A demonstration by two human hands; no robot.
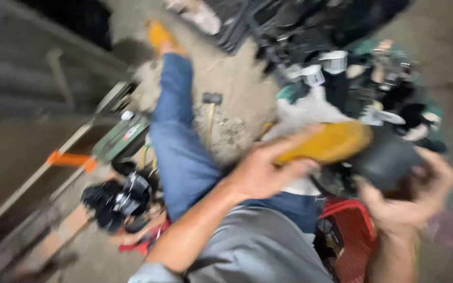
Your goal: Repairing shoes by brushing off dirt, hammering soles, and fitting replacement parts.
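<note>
The left hand (260,173) closes around a yellow-soled shoe (331,142); the right hand (410,202) grips its dark upper (386,160). Steady two-handed support suits best.

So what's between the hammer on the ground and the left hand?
In the head view, the person's blue-trousered leg and a patch of gritty concrete floor lie between the hammer and the left hand, which grips a yellow-soled shoe.

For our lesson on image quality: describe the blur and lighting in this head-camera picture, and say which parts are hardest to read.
Head view: strong motion blur throughout; left hand and right hand smear around a yellow-and-black object; the hammer on the floor is softer but recognisable; light is dim and even, no glare.
</note>
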